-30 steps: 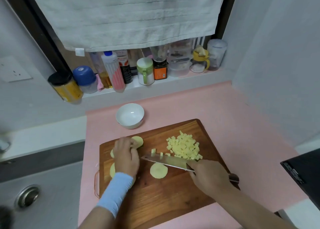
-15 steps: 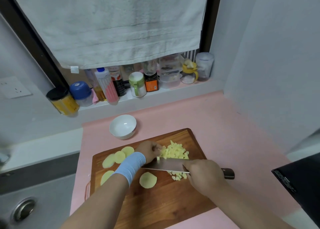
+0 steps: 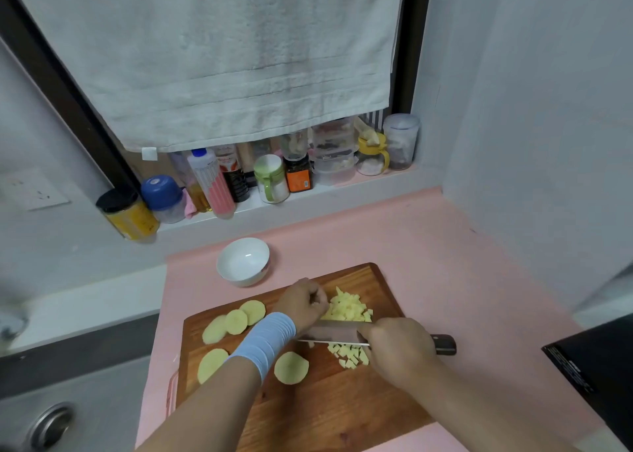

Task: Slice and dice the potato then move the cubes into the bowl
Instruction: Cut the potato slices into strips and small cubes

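Now the right grip [image 3: 399,349] holds the dark-handled steel knife [image 3: 330,334], maybe to scoop yellow potato cubes [image 3: 347,309]; the curled left grip [image 3: 303,306] is unclear.

A pale towel [image 3: 222,57] hangs at twelve o'clock above a sill crowded with containers: a black-lidded yellow jar [image 3: 128,217] and a blue-lidded jar [image 3: 162,198] at ten o'clock, a pink-striped bottle [image 3: 212,184], a green-handled jar [image 3: 272,179], an orange-labelled jar [image 3: 298,177], and a clear canister [image 3: 400,141] toward one o'clock. The pink counter [image 3: 445,263] spreads below. A wall socket [image 3: 32,189] sits at nine o'clock, a sink drain [image 3: 51,426] at seven, and a black appliance [image 3: 596,366] at four.
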`<state>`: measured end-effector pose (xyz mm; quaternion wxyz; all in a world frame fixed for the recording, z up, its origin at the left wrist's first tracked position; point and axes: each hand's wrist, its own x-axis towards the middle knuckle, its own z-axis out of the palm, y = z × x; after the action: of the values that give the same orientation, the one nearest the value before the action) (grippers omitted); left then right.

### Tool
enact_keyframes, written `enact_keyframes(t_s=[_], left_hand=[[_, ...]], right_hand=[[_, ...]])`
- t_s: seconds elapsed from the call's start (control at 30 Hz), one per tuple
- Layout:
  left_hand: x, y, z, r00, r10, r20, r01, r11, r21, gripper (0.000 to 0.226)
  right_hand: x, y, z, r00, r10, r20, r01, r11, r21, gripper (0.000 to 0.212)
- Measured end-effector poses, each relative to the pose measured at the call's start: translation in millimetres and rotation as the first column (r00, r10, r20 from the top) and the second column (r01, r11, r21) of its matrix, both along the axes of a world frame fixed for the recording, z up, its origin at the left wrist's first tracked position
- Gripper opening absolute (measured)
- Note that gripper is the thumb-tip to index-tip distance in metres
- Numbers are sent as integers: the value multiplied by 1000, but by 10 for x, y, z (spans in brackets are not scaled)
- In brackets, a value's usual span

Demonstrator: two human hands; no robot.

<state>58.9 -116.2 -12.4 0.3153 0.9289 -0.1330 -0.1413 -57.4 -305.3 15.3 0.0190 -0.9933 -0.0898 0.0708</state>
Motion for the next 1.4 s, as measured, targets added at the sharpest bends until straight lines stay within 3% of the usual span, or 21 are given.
enact_keyframes(t_s=[0.1,0.17,0.3,0.37,0.43,0.5,0.6,0.7,0.83,1.4], left_hand=[[-23,33,15,976,-71,-208,89,993,81,18],[-37,69,52,972,-48,-229,58,998,40,19],[-73,271,174,980,173,99,-163,981,-103,29],[-155,453,187,892,338,300,-256,925,-280,22],[-292,630,145,768,406,496,-234,898,-373,12],[-464,757,52,731,377,568,-176,909,-377,8],[-687,886,-300,832,203,516,-95,969,-227,6],[-898,960,-743,884,-25,467,35,999,-13,6],[-1039,941,-1035,861,-200,468,158,979,129,15],[-1052,887,-1105,853,-152,500,170,985,10,17]], right_hand=[[56,16,11,1000,15,-14,-15,1000,-27,25],[76,42,27,1000,24,-11,-24,999,-41,26],[67,85,53,1000,-14,-15,15,1000,24,23],[55,102,24,997,-65,-29,68,992,108,24],[43,141,-24,981,-163,-105,184,955,234,28],[31,211,-54,955,-233,-185,284,899,333,28],[-2,322,-49,942,-227,-248,312,865,393,27],[-64,448,-40,947,-184,-264,277,882,381,30],[-156,626,-125,957,-141,-254,226,910,347,30],[-263,668,-282,952,-126,-280,211,932,296,28]])
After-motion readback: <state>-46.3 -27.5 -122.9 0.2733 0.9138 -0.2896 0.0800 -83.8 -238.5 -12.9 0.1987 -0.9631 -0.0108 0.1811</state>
